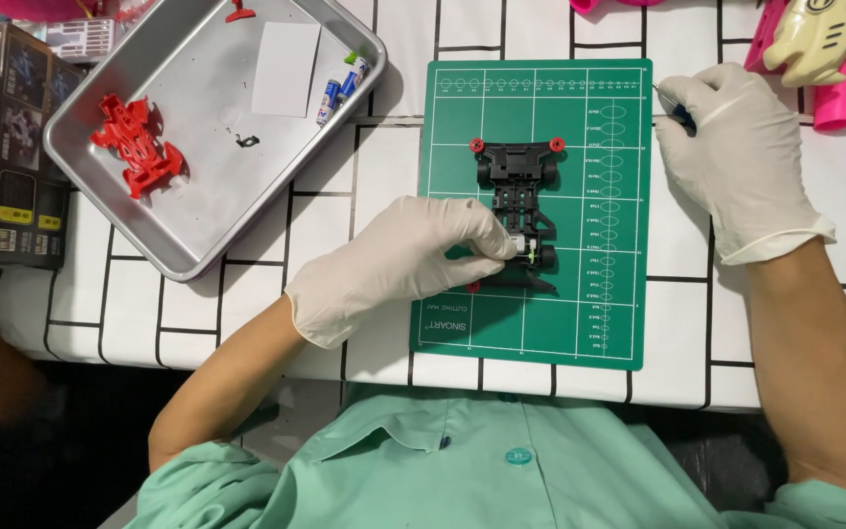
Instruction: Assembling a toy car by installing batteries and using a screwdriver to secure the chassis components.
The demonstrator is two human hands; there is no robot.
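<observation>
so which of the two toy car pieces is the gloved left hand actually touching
The black chassis on the green cutting mat; the left hand grips its rear end. The red body piece lies untouched in the metal tray.

Your left hand (399, 264) covers the near left corner of the black toy car frame (518, 211), so you cannot see what the fingertips pinch there. Your right hand (731, 157) hides most of a thin dark tool (680, 117); its kind is unclear. The cream toy (820, 34) and pink pieces (839, 103) are cut off by the top edge. The small dark bit (247, 140) in the metal tray (198, 250) is too tiny to identify.
</observation>
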